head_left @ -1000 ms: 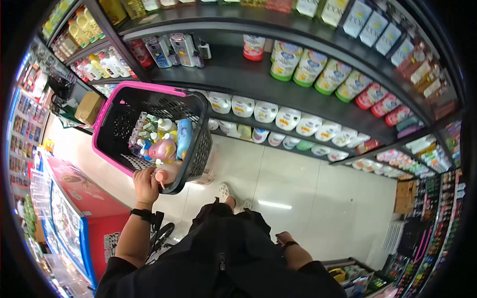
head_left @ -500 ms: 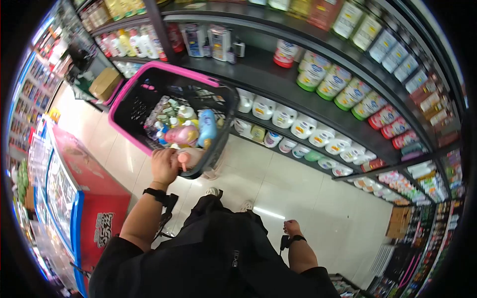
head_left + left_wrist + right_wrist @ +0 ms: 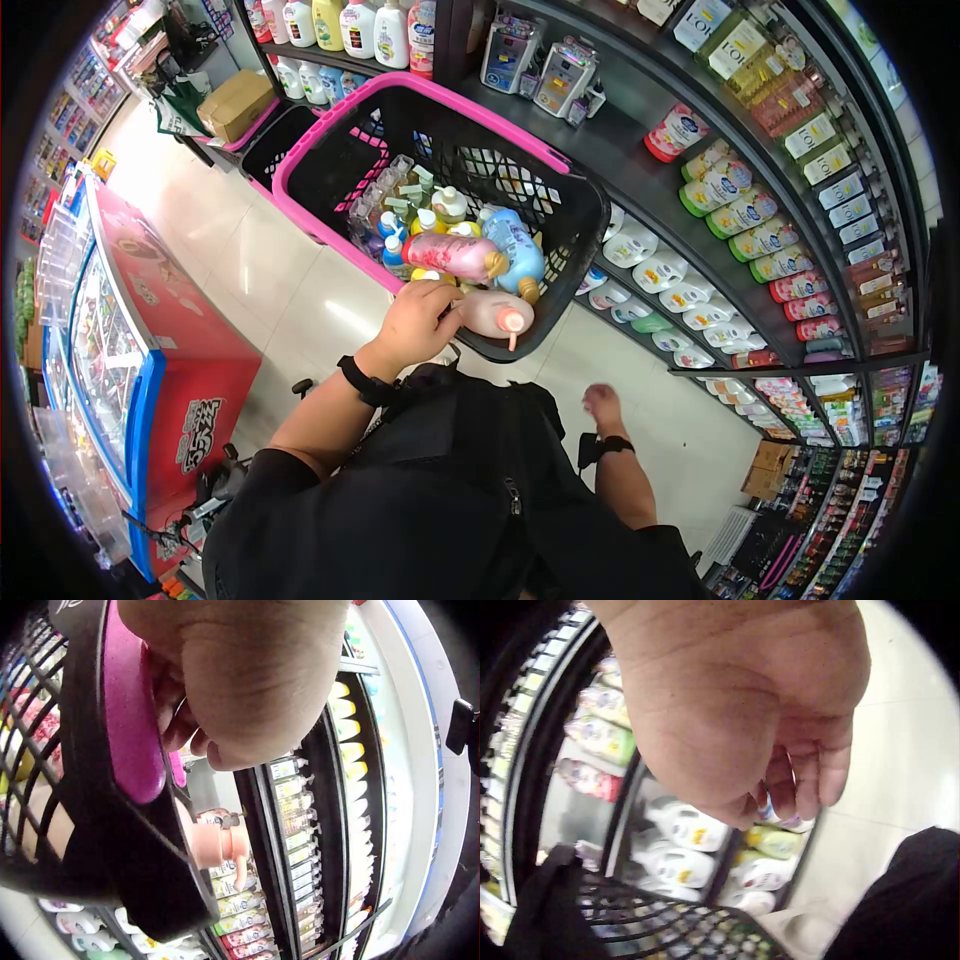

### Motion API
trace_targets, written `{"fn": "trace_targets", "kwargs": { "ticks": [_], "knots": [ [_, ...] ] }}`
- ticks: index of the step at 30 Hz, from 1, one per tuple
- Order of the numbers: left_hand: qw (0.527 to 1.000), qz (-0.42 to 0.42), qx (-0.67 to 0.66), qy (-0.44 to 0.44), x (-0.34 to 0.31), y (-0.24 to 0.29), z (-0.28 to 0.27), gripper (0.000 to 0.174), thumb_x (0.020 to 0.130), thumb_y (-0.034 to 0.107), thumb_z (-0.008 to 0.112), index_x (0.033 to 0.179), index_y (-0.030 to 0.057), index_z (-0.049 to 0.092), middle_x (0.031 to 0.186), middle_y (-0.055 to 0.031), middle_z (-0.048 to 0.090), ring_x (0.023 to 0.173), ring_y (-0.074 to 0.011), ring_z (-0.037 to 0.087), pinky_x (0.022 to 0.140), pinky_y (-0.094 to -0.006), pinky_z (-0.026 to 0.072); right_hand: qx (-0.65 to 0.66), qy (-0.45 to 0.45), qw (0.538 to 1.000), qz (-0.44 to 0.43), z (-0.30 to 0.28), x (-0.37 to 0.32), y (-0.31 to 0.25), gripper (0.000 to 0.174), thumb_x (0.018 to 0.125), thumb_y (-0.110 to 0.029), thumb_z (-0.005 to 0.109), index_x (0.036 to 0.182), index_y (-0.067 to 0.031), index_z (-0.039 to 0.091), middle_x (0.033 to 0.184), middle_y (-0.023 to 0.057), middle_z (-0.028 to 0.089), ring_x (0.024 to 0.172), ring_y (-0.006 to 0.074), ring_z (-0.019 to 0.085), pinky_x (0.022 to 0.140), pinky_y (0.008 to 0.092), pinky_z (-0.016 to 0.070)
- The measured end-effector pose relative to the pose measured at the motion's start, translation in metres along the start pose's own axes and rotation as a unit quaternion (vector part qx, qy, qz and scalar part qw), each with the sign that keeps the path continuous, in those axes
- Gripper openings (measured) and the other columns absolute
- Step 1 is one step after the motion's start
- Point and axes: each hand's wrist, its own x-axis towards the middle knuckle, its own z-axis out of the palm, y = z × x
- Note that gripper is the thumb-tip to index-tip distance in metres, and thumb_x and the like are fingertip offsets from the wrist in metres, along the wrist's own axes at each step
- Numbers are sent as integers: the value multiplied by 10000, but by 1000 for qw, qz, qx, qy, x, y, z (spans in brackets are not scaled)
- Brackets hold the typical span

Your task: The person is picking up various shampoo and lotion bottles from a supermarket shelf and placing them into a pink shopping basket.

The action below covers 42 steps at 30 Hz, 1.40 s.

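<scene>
My left hand (image 3: 415, 325) grips the near edge of a black shopping basket (image 3: 575, 230) with a pink handle (image 3: 440, 95). In the left wrist view, its fingers curl over the pink grip (image 3: 135, 712). Right beside these fingers lies a peach pump bottle (image 3: 490, 312), its pump head (image 3: 217, 844) pointing out past the basket's corner. A pink bottle (image 3: 450, 255), a blue bottle (image 3: 515, 245) and several smaller pump bottles (image 3: 450, 203) fill the middle of the basket. My right hand (image 3: 603, 410) hangs at my side, fingers loosely bent and holding nothing.
Dark shelves (image 3: 640, 150) with detergent jugs (image 3: 685, 292) and pouches (image 3: 740, 215) run along the right. A red chest freezer (image 3: 190, 380) with a blue edge stands at left. Beyond the basket are a cardboard box (image 3: 235, 105) and another dark basket (image 3: 275, 150).
The basket and my left hand have shifted right and grown larger in the head view, while the shelves have swung round. My left hand keeps its grip; the right hand still hangs free.
</scene>
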Motion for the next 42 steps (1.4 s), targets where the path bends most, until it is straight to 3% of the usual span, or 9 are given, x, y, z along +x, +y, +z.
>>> {"fn": "trace_targets", "kwargs": {
  "ticks": [2,6,10,12,13,16,22,37,42],
  "knots": [
    [1000,9,1,-4,9,-9,-12,168,802,102,682,950,28,653,887,-131,665,861,-348,631,782,-437,490,1,52,982,-180,11,-3,-55,171,894,-94,626,1033,6,607,860,67,652,709,141,590,649,271,485],
    [995,88,-1,-38,33,-19,-13,194,804,118,678,975,27,661,918,-132,668,899,-342,635,813,-435,495,15,70,939,-336,52,-72,-190,226,907,-78,656,1112,-20,577,998,54,636,904,136,613,804,267,502],
    [984,103,-85,-116,45,-5,8,322,804,216,729,1072,48,671,1037,-153,658,985,-363,627,877,-436,494,-123,-16,882,-455,96,-132,-263,400,824,-130,743,1170,-22,576,1151,131,608,1089,252,588,911,364,490],
    [981,126,-45,-142,46,0,10,499,766,328,776,1170,70,636,1143,-158,626,1054,-375,601,911,-448,479,-232,-26,811,-537,115,-147,-284,472,788,-182,772,1188,-23,578,1189,171,594,1127,340,565,969,428,458],
    [979,151,-23,-136,46,-1,10,557,751,355,786,1204,75,619,1176,-159,614,1080,-377,591,930,-452,471,-238,-68,810,-531,123,-148,-289,509,780,-238,778,1196,-21,579,1222,176,585,1164,380,540,1011,462,424],
    [968,98,-42,-227,51,-3,5,627,738,357,785,1261,80,578,1241,-157,586,1120,-380,577,968,-459,455,-329,-88,776,-531,132,-135,-277,608,745,-315,794,1244,-41,580,1270,164,579,1237,384,497,1054,468,389],
    [967,89,9,-237,48,-5,15,574,763,342,747,1240,74,571,1207,-173,598,1127,-391,582,960,-470,463,-361,-112,774,-508,130,-136,-281,734,659,-368,831,1276,-61,578,1331,128,551,1314,366,423,1097,480,332],
    [970,79,5,-229,48,-6,21,507,801,372,734,1168,52,594,1061,-164,642,1003,-356,628,854,-447,503,-378,-87,756,-528,139,-131,-277,670,659,-319,786,1251,-88,574,1268,84,586,1250,306,477,1045,449,341],
    [974,87,11,-210,49,3,15,494,790,353,738,1156,60,578,1026,-150,635,975,-344,627,845,-439,507,-386,-81,760,-517,139,-132,-281,717,662,-461,805,1241,-98,586,1241,82,607,1230,297,496,1032,444,345]
  ]
}}
